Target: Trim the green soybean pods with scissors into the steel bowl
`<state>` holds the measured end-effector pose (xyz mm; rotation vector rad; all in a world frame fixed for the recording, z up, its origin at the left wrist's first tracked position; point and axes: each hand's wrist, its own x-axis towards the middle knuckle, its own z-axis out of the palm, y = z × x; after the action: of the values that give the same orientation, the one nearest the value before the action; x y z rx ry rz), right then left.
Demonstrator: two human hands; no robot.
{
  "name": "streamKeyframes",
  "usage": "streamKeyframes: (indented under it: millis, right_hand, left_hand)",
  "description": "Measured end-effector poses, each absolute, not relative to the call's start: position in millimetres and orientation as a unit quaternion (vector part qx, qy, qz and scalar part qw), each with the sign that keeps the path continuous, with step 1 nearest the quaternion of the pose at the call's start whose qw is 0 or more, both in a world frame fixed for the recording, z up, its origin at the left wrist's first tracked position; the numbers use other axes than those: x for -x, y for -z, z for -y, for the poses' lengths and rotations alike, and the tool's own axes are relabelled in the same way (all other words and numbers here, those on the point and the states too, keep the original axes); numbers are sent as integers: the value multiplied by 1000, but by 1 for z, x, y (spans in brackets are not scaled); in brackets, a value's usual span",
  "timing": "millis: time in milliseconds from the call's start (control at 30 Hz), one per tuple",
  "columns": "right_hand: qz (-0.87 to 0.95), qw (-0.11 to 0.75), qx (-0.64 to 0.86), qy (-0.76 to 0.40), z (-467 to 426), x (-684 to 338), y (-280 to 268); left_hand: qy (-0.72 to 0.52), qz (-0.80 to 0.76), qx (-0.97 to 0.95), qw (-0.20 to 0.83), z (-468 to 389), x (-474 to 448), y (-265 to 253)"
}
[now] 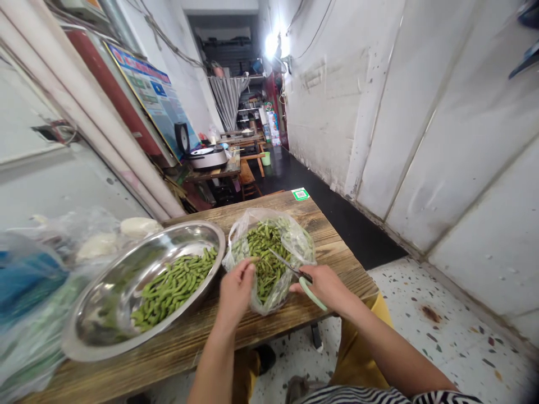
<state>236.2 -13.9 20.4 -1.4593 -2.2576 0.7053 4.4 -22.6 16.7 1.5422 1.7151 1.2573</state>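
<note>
Left grip [238, 284]'s pinching what looks like a pod [255, 259], right grip [325, 285]'s curling around scissors [311, 294]. More pods [269, 241] are sitting in the plastic bag [304, 242] on the worktop [337, 252]. I'd be angling the scissors away from skin and thin plastic.
</note>
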Motion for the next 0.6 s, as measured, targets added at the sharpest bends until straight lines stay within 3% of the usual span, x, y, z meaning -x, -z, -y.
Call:
streamKeyframes:
  millis: [100,233,333,433,600]
  right_hand:
    - [788,191,539,-228,12,-242,-21]
    - [782,183,548,-234,11,-245,-23]
    - [783,183,546,-236,11,-242,-22]
    - [781,179,552,-233,11,-241,-22]
    - [771,169,565,-240,12,-244,-21]
  left_hand:
    - [-461,-717,-522,-22,18,35,-35]
    - [-357,-756,-523,-166,9,51,-50]
    - [-319,-700,-616,-172,-3,22,-42]
    - [-232,-662,-708,-85,-20,-13,-25]
    - [-120,-710,-693,-30,-41,-34,-10]
